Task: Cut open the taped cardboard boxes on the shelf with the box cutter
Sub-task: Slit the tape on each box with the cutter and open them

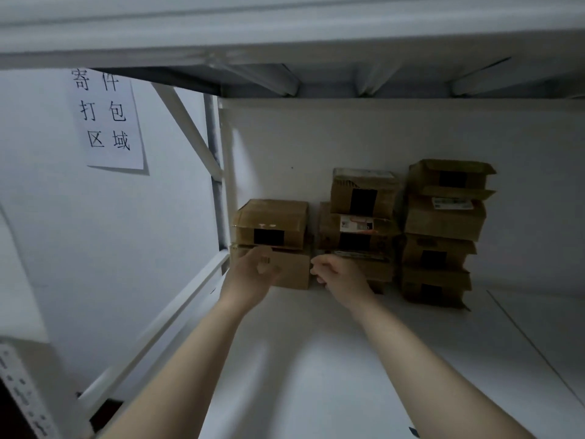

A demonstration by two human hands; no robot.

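Note:
Three stacks of taped cardboard boxes stand at the back of the white shelf (316, 359). The left stack is an upper box (272, 217) on a lower box (294, 270). My left hand (253, 270) hovers in front of the lower box's left half, fingers relaxed and spread, holding nothing. My right hand (335, 274) is at that box's right edge, in the gap beside the middle stack (364, 198). Its fingers are curled, and the back of the hand hides whether they grip anything. I see no box cutter in either hand.
The right stack (446, 217) has several boxes. The shelf above (285, 36) hangs low overhead. A white upright (223, 185) and a diagonal brace close the left side. A paper sign (107, 115) is on the left wall. A small dark object (413, 432) pokes in at the bottom edge.

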